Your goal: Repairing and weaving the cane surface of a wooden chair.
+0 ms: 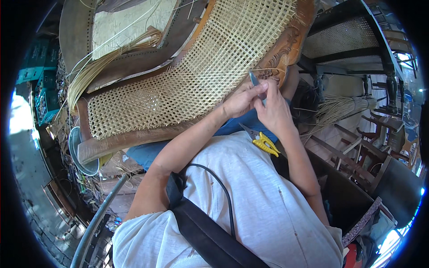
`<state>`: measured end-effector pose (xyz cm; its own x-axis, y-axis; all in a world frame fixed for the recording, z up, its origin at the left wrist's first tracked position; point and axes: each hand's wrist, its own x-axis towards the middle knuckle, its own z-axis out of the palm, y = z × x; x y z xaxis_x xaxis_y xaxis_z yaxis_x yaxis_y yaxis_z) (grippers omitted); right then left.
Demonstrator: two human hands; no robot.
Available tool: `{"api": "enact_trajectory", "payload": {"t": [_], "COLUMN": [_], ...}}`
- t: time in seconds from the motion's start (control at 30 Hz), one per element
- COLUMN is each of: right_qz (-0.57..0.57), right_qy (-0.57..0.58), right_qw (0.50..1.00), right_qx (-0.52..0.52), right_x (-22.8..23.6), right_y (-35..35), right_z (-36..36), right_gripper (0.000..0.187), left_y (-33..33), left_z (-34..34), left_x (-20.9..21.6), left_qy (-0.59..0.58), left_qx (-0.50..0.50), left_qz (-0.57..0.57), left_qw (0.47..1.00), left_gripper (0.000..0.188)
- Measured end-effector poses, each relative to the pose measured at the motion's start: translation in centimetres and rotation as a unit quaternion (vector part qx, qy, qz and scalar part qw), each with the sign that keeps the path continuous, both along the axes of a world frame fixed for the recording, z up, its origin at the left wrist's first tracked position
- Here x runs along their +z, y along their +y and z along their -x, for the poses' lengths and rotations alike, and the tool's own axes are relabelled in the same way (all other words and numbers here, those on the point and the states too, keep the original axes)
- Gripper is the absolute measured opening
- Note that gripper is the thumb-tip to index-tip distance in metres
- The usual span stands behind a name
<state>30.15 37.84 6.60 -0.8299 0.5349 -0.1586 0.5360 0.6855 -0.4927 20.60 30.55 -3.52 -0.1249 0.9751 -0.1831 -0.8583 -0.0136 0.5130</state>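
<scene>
My left hand (243, 99) and my right hand (275, 109) meet at the carved edge of a wooden chair frame (271, 62), fingers closed together. Between them slants a narrow knife (254, 79) with a grey-blue blade, its tip pointing up toward the woven cane panel (201, 67). The left thumb crosses over it, and the right thumb and fingers close around its lower part. From the tip, a thin cane strand (270, 69) curves right along the carving. On my lap lies a pair of cutters (264, 144) with yellow handles, apart from both hands.
A bundle of cane strands (100, 67) lies over another wooden frame (71, 31) at the upper left. A bucket (73, 149) stands below the chair's left end. More cane (344, 109), a dark caned bench (344, 42) and chair parts crowd the right.
</scene>
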Motion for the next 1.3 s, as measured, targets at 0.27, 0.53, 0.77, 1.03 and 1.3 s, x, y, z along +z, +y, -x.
{"api": "enact_trajectory", "payload": {"t": [0.27,0.53,0.77,1.03,1.3], "right_qz": [0.007,0.202,0.504,0.488,0.462], "right_qy": [-0.312,-0.199,-0.018,-0.044,0.022], "right_qw": [0.945,0.953,0.82,0.828,0.837], "right_qx": [0.097,0.103,-0.272,-0.272,-0.292], "right_x": [-1.2,-1.9,-6.0,-6.9,-8.2], "right_y": [-4.6,0.4,2.9,3.6,1.9], "right_z": [-8.2,-6.9,-0.6,1.3,1.1], "right_gripper": [0.064,0.039,0.034,0.038,0.029], "left_y": [0.4,2.2,2.4,2.6,2.4], "left_z": [4.1,4.7,5.0,5.1,5.7], "left_x": [-4.7,-6.1,-5.9,-6.2,-5.9], "left_qy": [0.349,0.505,0.539,0.582,0.588], "left_qx": [0.177,0.176,0.182,0.178,0.201], "left_qz": [0.232,0.185,0.166,0.103,0.071], "left_qw": [0.891,0.824,0.805,0.787,0.781], "left_gripper": [0.018,0.028,0.02,0.017,0.017]}}
